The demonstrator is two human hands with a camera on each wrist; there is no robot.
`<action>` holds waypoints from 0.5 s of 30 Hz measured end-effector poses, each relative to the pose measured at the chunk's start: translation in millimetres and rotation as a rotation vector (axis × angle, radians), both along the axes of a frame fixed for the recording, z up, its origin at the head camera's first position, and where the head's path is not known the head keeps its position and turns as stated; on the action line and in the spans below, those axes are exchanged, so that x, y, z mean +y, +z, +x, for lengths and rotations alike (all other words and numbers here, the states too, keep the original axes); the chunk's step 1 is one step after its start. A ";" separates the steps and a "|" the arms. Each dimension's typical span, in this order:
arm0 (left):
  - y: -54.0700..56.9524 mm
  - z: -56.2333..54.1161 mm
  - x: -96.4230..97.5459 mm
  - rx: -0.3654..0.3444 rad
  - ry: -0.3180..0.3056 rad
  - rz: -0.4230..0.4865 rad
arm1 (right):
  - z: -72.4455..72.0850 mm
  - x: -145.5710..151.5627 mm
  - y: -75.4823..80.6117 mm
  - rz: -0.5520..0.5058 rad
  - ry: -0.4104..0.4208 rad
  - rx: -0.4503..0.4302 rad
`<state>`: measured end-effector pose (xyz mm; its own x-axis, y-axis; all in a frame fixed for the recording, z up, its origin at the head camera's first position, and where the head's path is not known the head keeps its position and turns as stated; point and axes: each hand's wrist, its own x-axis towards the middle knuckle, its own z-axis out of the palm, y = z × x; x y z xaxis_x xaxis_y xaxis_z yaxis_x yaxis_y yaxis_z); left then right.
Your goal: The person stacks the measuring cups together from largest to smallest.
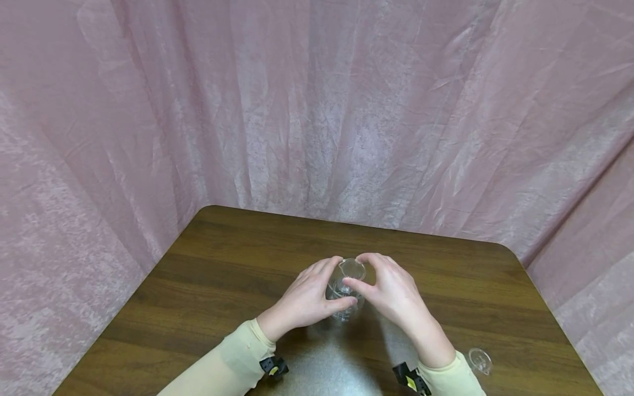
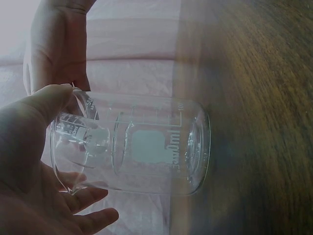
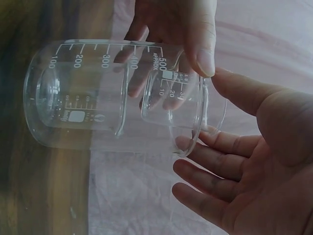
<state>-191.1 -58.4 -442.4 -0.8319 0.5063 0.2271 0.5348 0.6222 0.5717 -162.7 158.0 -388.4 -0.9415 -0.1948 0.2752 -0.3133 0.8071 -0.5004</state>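
A large clear glass beaker (image 3: 88, 139), with a white scale from 100 to 500, stands upright on the wooden table. Inside its lower part sits a medium beaker (image 2: 148, 146). At the mouth is a small beaker (image 3: 159, 105) with a 10-20-30 scale, its lower part inside the large one and its rim above. My left hand (image 1: 309, 294) holds the large beaker around its upper part, thumb at the rim. With thumb and index finger my right hand (image 1: 396, 289) pinches the small beaker near its rim; the other fingers are spread beside it.
A small round clear glass piece (image 1: 480, 361) lies on the table (image 1: 238, 258) near the right forearm; its kind is hard to tell. Pink curtains (image 1: 317, 110) hang behind the table and at both sides.
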 end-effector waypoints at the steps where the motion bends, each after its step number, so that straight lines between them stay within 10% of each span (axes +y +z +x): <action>1: -0.3 -0.1 0.0 -0.001 0.000 -0.002 | -0.3 -0.1 -0.4 0.001 0.001 0.000; 15: 0.7 0.5 -0.2 0.004 -0.007 -0.006 | -3.0 0.2 -4.3 0.014 -0.002 -0.008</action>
